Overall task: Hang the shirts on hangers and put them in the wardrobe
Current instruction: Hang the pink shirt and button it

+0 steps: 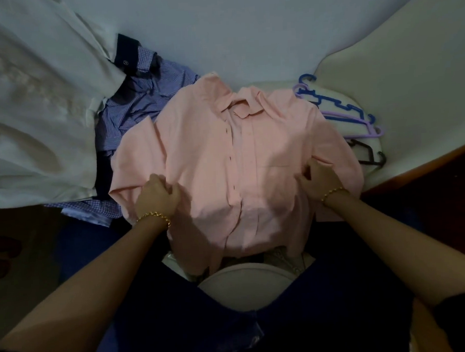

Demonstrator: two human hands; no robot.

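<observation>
A pink button-up shirt [224, 149] lies front up across the middle, collar away from me, hem hanging toward my lap. My left hand [157, 196] pinches the fabric below its left sleeve. On the other side, my right hand [320, 180] grips the cloth near the chest pocket. Blue checked and striped shirts [141, 105] lie crumpled to the left, partly under the pink one. Several plastic hangers lie at the right: blue and lilac ones [341, 108] on top, a black one [367, 152] below them.
A large white cloth [33, 105] covers the left side. A pale wall [245, 27] rises behind the pile. A cream surface with a wooden edge [427, 163] runs along the right. A white round seat rim [245, 285] shows between my knees.
</observation>
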